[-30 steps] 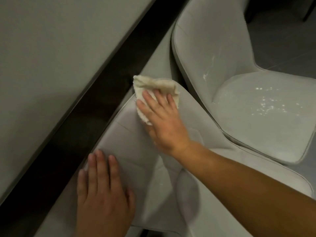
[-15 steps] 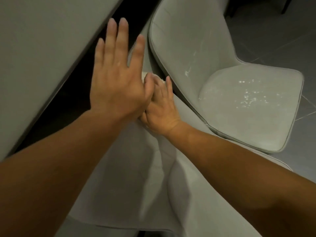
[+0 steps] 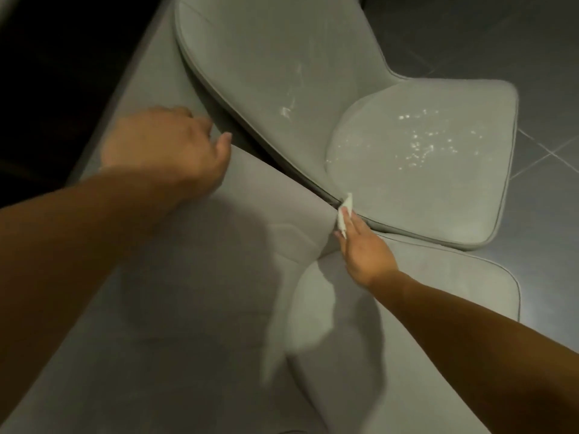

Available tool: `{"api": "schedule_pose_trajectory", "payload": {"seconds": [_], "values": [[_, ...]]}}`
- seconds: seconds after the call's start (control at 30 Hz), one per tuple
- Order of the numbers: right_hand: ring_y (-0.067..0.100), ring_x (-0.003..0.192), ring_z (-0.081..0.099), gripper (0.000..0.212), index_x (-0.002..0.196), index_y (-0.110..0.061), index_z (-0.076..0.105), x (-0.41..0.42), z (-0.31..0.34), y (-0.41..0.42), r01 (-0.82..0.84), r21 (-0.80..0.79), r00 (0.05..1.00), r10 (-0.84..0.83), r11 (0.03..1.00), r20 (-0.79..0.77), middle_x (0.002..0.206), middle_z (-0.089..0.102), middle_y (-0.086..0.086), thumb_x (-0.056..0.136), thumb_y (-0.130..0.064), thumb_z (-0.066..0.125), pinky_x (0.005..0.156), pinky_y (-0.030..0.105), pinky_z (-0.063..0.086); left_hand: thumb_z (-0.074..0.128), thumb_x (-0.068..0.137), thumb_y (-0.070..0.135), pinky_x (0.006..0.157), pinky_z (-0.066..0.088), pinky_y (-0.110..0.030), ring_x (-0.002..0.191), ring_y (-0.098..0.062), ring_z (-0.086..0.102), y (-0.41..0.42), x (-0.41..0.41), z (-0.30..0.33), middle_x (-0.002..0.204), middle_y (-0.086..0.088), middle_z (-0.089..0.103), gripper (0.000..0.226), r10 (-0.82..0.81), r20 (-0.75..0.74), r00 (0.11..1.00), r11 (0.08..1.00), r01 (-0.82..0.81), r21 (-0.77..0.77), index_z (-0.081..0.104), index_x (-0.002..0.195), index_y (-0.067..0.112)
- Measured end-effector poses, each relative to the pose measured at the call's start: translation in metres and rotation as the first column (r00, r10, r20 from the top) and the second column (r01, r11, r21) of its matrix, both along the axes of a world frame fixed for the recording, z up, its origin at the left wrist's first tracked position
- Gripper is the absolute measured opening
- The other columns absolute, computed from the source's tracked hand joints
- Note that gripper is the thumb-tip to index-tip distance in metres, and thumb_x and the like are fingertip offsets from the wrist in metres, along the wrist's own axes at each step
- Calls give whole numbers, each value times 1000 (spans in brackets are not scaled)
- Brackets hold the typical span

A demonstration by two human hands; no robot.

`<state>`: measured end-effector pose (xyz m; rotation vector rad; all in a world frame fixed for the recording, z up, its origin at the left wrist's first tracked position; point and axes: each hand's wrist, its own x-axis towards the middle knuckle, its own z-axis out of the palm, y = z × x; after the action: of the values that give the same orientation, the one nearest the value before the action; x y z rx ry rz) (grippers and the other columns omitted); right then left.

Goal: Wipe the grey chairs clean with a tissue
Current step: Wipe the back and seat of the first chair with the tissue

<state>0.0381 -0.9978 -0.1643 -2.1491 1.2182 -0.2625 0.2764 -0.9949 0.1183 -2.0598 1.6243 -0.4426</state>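
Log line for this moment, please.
right hand: holds tissue at near chair side | left hand: on backrest top | far chair: speckled

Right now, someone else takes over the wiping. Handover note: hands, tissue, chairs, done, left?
Left hand: fingers curled over the top edge of the near chair backrest, steadying it.
Right hand: holds the tissue against the near chair's side edge, where it meets the far chair.
Done: near chair shows no white specks in view.
Left: far chair has white specks across its seat and streaks on its backrest; it is not yet wiped. Move the tissue there next, probably seat first.
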Motion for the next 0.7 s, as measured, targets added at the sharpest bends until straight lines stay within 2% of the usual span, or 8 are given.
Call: {"api": "schedule_pose_trajectory", "payload": {"seconds": [0.07, 0.13, 0.23, 0.3, 0.37, 0.5, 0.6, 0.7], "values": [[28, 135, 43, 59, 156, -23, 12, -15, -3, 7, 81, 28, 995, -83, 996, 58, 159, 25, 6, 103, -23, 38, 106, 38, 41, 20, 100, 61, 71, 39, -38, 96, -40, 63, 1, 2, -1, 104, -17, 68, 62, -66, 48, 997, 997, 68, -32, 64, 104, 17], [26, 145, 28, 57, 155, -23, 16, -8, 11, 14, 131, -38, 961, -118, 991, 249, 161, 21, 6, 101, -20, 33, 114, 41, 33, 20, 102, 61, 67, 34, -36, 89, -41, 63, 4, 2, -2, 95, -18, 67, 60, -105, 43, 994, 993, 107, -44, 60, 96, 17], [35, 148, 16, 61, 153, -11, 23, 36, 43, 23, -8, -311, 912, 134, 950, 388, 160, 15, 17, 94, -18, 33, 117, 54, 23, 19, 103, 59, 65, 34, -37, 86, -40, 61, 5, 2, -6, 93, -17, 64, 61, -111, 34, 993, 991, 113, -76, 61, 100, 16], [35, 150, 3, 75, 155, -17, 16, 64, 50, 27, -139, -469, 935, 272, 872, 228, 162, 5, 13, 88, -19, 49, 119, 55, 15, 19, 104, 57, 66, 36, -38, 81, -40, 59, 3, 3, -8, 91, -18, 64, 62, -106, 39, 994, 989, 109, -97, 62, 100, 14], [34, 149, -10, 96, 156, -25, 6, 76, 42, 26, -218, -479, 955, 286, 851, 75, 163, -8, 10, 81, -20, 65, 120, 56, 7, 20, 104, 56, 66, 36, -39, 80, -42, 59, 3, 6, -10, 89, -20, 64, 61, -94, 41, 995, 989, 98, -112, 62, 97, 12], [31, 150, -5, 76, 157, -25, 6, 49, 2, 23, -413, -508, 905, 405, 756, -134, 164, -2, 5, 88, -27, 38, 120, 53, 2, 24, 105, 53, 68, 38, -43, 82, -46, 61, 6, 8, -14, 89, -25, 64, 59, -85, 33, 996, 985, 89, -147, 62, 93, 9], [26, 150, 13, 66, 154, -21, 25, -12, -41, 19, -643, -326, 746, 469, 693, -473, 162, 17, 0, 88, -23, 20, 120, 52, 7, 20, 105, 54, 76, 47, -48, 83, -46, 61, 6, 6, -13, 89, -25, 63, 62, -45, 29, 999, 988, 48, -144, 62, 94, 9], [24, 151, 0, 60, 156, -28, 2, -63, -60, 12, -565, 4, 633, 436, 825, -639, 164, 6, -2, 96, -26, 11, 119, 49, -3, 19, 105, 53, 82, 51, -51, 85, -46, 60, 5, 3, -13, 90, -26, 62, 64, -10, 26, 1000, 990, 14, -140, 62, 98, 7]]}}
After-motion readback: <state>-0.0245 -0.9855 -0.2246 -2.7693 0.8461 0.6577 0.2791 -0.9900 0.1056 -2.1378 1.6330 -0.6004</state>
